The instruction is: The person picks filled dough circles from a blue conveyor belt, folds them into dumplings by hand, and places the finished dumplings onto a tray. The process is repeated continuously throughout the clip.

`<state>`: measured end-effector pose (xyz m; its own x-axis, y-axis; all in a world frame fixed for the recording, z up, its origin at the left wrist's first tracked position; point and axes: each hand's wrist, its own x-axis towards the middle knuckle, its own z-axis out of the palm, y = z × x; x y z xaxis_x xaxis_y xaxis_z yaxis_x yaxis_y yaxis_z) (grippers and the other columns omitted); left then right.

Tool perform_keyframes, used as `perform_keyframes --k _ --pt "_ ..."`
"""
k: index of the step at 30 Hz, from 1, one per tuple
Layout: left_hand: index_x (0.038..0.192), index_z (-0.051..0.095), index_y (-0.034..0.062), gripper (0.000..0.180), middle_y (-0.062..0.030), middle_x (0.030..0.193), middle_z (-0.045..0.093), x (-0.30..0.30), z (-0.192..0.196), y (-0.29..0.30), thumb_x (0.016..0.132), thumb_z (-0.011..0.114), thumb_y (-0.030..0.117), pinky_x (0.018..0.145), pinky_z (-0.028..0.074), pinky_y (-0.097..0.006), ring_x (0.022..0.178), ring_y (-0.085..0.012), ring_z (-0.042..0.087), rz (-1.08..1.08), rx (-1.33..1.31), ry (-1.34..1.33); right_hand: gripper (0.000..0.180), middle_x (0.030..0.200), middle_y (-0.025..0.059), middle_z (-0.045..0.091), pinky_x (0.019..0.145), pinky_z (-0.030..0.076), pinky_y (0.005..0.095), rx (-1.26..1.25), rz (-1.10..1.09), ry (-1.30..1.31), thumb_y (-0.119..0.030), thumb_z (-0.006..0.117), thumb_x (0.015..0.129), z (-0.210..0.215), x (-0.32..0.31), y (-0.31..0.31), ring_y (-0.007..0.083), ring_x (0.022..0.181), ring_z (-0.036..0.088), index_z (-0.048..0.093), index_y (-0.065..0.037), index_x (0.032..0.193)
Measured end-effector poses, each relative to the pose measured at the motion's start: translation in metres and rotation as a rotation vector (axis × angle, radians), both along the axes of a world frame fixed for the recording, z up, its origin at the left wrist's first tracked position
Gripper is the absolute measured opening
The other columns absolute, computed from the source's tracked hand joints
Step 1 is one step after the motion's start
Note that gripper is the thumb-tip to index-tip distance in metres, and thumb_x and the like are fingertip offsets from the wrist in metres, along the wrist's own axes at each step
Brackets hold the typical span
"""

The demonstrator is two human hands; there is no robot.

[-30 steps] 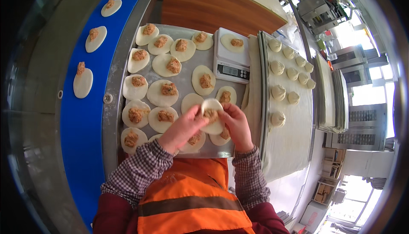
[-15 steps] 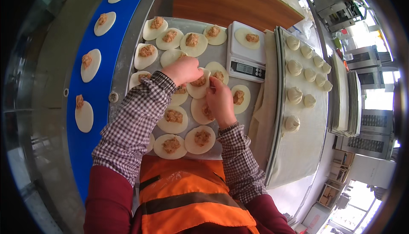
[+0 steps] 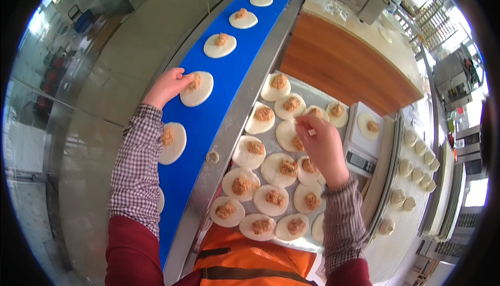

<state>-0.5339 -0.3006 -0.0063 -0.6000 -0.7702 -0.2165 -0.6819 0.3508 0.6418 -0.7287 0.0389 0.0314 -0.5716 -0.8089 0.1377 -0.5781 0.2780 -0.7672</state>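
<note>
On the blue conveyor belt (image 3: 225, 101), my left hand (image 3: 167, 87) reaches a round dough wrapper (image 3: 200, 95). Its thumb and fingers close on the lump of meat filling (image 3: 196, 81) at the wrapper's upper left edge. My right hand (image 3: 324, 144) is above the metal worktop (image 3: 320, 95), fingers curled together. A small pale spot shows at its fingertips; I cannot tell what it is. Beneath and around that hand lie several flat wrappers topped with filling, such as a dough round (image 3: 274, 169) to its left. Part of them is hidden by my right hand and sleeve.
A white digital scale (image 3: 359, 143) bears another filled wrapper (image 3: 369, 125). Farther right, a cloth-lined tray (image 3: 388, 252) holds several pleated buns (image 3: 405, 168). Behind stands a wooden-sided table (image 3: 338, 62). More topped wrappers line the belt's far end.
My hands have parted from the wrapper they pinched together. My left hand has moved left onto the belt; my right stays over the worktop. The view has swung left.
</note>
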Motion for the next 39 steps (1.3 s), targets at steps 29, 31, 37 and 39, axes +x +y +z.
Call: perform_keyframes --k 29,31,37,39 --pt "0.09 0.053 0.0002 0.04 -0.0211 0.084 0.057 0.16 0.006 0.096 0.068 0.072 0.027 0.065 0.045 -0.043 0.075 -0.0378 0.057 -0.436 -0.036 -0.184 0.042 0.095 0.0174 0.065 0.074 0.05 0.0474 0.341 0.89 0.531 -0.029 0.076 0.053 -0.072 0.092 -0.295 0.0367 0.09 0.062 0.071 -0.006 0.088" --pt "0.091 0.052 -0.0005 0.042 -0.0226 0.084 0.056 0.176 0.007 0.112 0.067 0.072 0.028 0.067 0.045 -0.044 0.079 -0.0411 0.056 -0.403 -0.099 -0.149 0.029 0.091 0.0166 0.064 0.069 0.051 0.0461 0.243 0.857 0.653 -0.021 0.071 0.06 -0.059 0.114 -0.271 0.0362 0.084 0.063 0.071 -0.006 0.084" --pt "0.114 0.048 0.002 0.046 -0.0143 0.096 0.059 0.233 0.012 0.138 0.076 0.065 0.022 0.067 0.049 -0.041 0.081 -0.0285 0.059 -0.029 0.268 0.208 0.033 0.089 0.0158 0.065 0.071 0.051 0.0409 0.096 0.7 0.206 -0.016 0.07 0.073 -0.012 0.124 -0.172 0.0316 0.084 0.063 0.061 -0.001 0.1" --pt "0.119 0.048 0.0033 0.043 -0.0128 0.103 0.061 0.246 0.012 0.144 0.083 0.061 0.023 0.066 0.05 -0.04 0.084 -0.0257 0.06 0.114 0.721 0.604 0.038 0.091 0.016 0.064 0.072 0.051 0.0394 0.028 0.612 -0.057 -0.018 0.072 0.07 -0.001 0.103 -0.134 0.03 0.085 0.063 0.061 -0.002 0.104"
